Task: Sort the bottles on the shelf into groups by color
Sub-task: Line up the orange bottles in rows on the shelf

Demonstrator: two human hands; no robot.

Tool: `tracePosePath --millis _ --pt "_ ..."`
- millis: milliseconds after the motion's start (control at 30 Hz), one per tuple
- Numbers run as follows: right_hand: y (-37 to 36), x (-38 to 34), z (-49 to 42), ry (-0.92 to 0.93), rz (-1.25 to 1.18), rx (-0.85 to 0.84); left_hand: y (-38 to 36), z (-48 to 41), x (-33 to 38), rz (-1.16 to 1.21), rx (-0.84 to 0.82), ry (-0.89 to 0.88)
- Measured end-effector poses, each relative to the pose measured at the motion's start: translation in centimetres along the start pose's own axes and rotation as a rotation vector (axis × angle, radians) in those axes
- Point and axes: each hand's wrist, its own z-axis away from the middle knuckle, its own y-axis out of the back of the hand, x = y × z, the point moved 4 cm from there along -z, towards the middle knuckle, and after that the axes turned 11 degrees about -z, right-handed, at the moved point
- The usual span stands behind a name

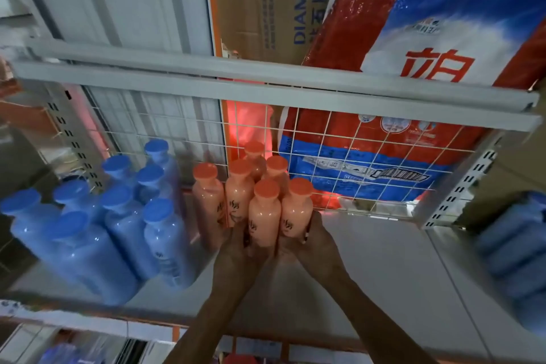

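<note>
bottles of orange plastic point(208, 201), six with round orange caps and dark script on their sides, stand upright in a tight cluster at the middle of a pale grey metal shelf board point(384, 260), close to its far edge. the two nearest of them are in hand. the left hand point(239, 248) reaches up from below and its fingers curl around the lower part of the near-left orange bottle point(264, 219). the right hand point(313, 245) wraps the base of the near-right orange bottle point(297, 213), thumb lying up that bottle's right side. the two held bottles touch each other and lean against the four behind them.

just left of the cluster, with a narrow gap between, eight blue plastic bottles with blue caps point(124, 224) are packed together, filling the left part of the same board from near to far; they are blurred.

a white wire grid panel point(334, 154) closes the far side of the shelf. behind it leans a large red, white and blue plastic sack point(428, 18) with red characters, and left of the sack a brown cardboard box with blue print point(266, 3). a grey metal rail point(236, 89) crosses above the bottles. at the far right edge, on a neighbouring board, blurred blue shapes point(514, 248) lie; i cannot tell what they are.
</note>
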Motion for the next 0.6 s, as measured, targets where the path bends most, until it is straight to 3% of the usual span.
tracePosePath --millis 300,600 --pt "4.6 1.1 0.1 0.010 0.113 -0.079 -1.7 0.5 0.9 -0.032 0.074 -0.035" --pt "8.6 2.6 -1.1 -0.027 0.071 -0.140 -4.8 0.1 3.9 0.021 -0.095 -0.039"
